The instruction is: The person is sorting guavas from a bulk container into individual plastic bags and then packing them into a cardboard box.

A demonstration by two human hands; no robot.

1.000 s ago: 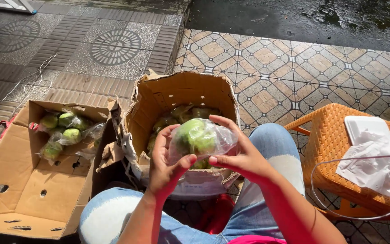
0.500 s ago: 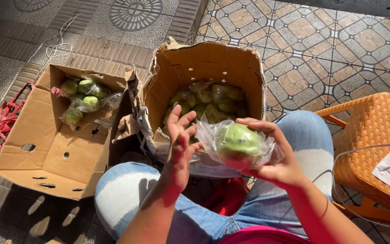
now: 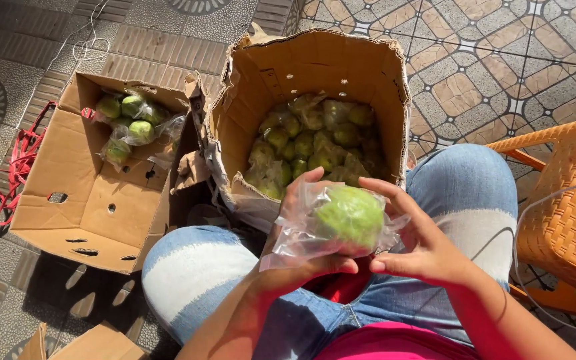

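Both forearms enter from 6 o'clock. Left hand point(image 3: 301, 247) cups bagged green fruit point(image 3: 349, 215) from below; right hand point(image 3: 421, 243) grips bag at 3 o'clock. Fruit round, no clear long axis, above lap, box point(image 3: 255, 87) at 12.

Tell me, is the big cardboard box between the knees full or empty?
Partly full. The tall box stands open, its lower part holding green fruits in clear bags, with bare inner walls above them.

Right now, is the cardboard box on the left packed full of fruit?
No, the left box holds only a few bagged green fruits in its far corner, and most of its bottom is bare.
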